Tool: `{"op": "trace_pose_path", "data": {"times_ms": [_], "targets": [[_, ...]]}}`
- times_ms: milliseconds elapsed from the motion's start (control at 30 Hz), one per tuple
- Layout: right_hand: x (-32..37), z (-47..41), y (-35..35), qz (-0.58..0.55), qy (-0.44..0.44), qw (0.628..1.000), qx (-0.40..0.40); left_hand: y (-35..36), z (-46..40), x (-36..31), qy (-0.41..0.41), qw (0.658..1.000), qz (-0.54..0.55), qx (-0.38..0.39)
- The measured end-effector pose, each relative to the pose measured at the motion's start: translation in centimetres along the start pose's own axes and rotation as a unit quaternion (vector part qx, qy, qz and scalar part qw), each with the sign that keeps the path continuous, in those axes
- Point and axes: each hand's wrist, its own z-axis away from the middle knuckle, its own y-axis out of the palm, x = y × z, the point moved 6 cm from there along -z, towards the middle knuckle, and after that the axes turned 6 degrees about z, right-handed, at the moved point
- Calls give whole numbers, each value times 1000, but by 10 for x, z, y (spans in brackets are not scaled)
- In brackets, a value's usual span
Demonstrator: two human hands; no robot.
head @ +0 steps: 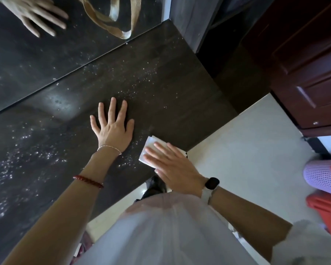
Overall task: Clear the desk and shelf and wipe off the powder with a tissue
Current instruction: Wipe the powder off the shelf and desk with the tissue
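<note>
The left hand [113,129] lies flat in the middle of the frame, palm down and fingers spread wide, holding nothing, on the dark brown wooden surface [180,88]. On its wrist there is a thin silver chain bracelet [109,148], and lower on the forearm a red beaded bracelet [88,181]. The right hand [172,165], just to the right of centre, is also flat with the fingers straight and together, and it presses down on a folded white tissue [151,145] near the front edge of the surface. This wrist wears a black smartwatch with a white strap [211,184]. The two hands are near each other but not touching. White powder specks [27,153] are scattered over the surface, thick at the lower left and thinner at the upper centre. At the upper left, a mirror [46,54] stands against the back of the surface and reflects a hand. A white tiled floor [246,150] fills the right side.
</note>
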Motion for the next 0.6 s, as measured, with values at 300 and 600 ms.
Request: {"op": "trace_pose_path", "data": {"times_ms": [300, 600], "targets": [[-149, -8, -21, -35, 448, 891, -63, 0, 2, -1, 3, 1000, -5, -22], [-90, -31, -20, -55, 203, 975, -67, -9, 1, 1, 12, 999, -26, -20]]}}
